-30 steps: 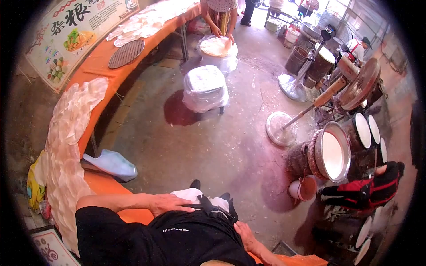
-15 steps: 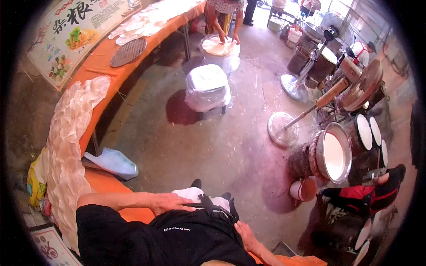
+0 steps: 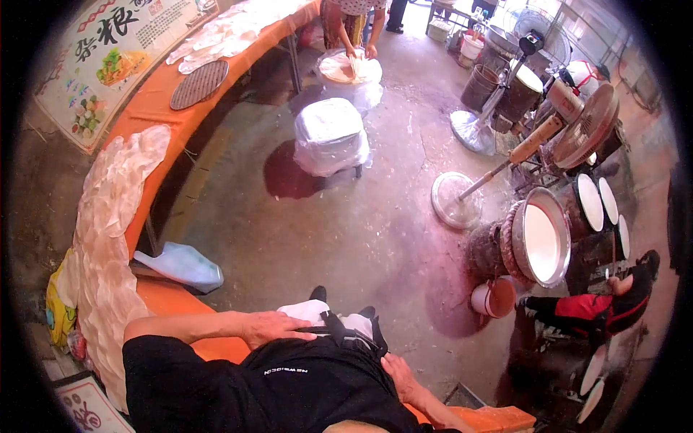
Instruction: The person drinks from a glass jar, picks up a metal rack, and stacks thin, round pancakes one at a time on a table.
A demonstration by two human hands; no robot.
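My left hand point(image 3: 273, 328) lies at the front of my waist, fingers stretched out over the hem of my black shirt point(image 3: 289, 393), beside a black strap point(image 3: 333, 325). It holds nothing that I can see. At my right hip, my right hand point(image 3: 395, 372) rests against the edge of the shirt, its fingers laid on the cloth and partly hidden. White clothing point(image 3: 307, 310) shows below the strap. Left of me, thin pale sheets point(image 3: 108, 231) overlap along a curved orange-covered table point(image 3: 155, 105).
A white-wrapped stool point(image 3: 329, 133) stands on the floor ahead. Beyond it, a person's hands point(image 3: 361, 53) handle sheets on a round stack point(image 3: 336, 68). To the right are a pan of white liquid point(image 3: 541, 242), a bucket point(image 3: 493, 298), standing fans point(image 3: 588, 130) and a person in black and red point(image 3: 610, 307).
The view has shifted slightly, while my hands stay at my waist. At the far stack, the person's hands now raise a sheet's edge. The person at right has moved an arm.
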